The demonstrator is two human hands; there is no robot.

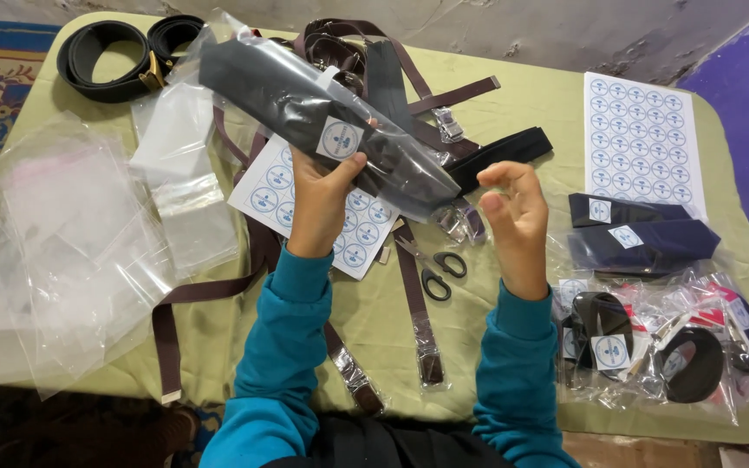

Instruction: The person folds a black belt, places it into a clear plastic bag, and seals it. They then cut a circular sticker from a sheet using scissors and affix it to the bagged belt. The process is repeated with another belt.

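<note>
From the head camera, the left hand (322, 195) is raised above the bench (374, 316), fingers and thumb closed around a clear plastic bag (327, 104) that holds a folded dark strap, with a round blue-and-white sticker (340, 139) on its face just by the thumb. The bag slants from upper left down to the right, clear of the bench. The right hand (513, 217) is lifted just beside the bag's lower end, empty, fingers loosely curled and a little apart; whether a fingertip touches the plastic is hard to tell. Under the left hand lies a sheet of round stickers (275, 186), and near it small black scissors (437, 270) lie between brown straps (413, 303). A second sticker sheet (643, 143) lies at the far right, with two dark packed bags (639, 238) below it and more bagged black straps (652, 347) at the right edge. A stack of empty clear bags (71, 251) covers the left side, and coiled black belts (119, 56) sit at the far left corner.
</note>
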